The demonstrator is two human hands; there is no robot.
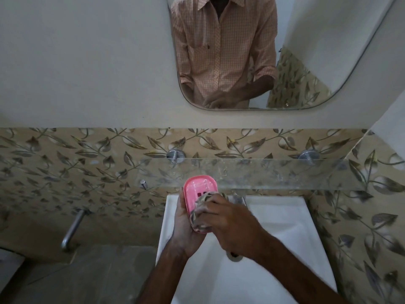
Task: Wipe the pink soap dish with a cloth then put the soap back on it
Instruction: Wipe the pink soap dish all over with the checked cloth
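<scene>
The left hand (183, 224) grips the pink soap dish (198, 196) from beneath, above the white sink (285, 227). The right hand (228, 224), just beside it, clutches a patterned cloth (200, 216) against the dish.

Views: only one, the head camera, is supplying this moment.
Position: it is sitting at head height, over the white washbasin (285, 227).
Direction: it is looking forward and down, facing the leaf-patterned tiled wall (65, 163) and the mirror (306, 69) above it.
Nearness: it is looking from close by; the left hand (184, 229) and right hand (228, 224) are filling the lower middle.
Lens: the wide angle is bending the straight edges.
</scene>
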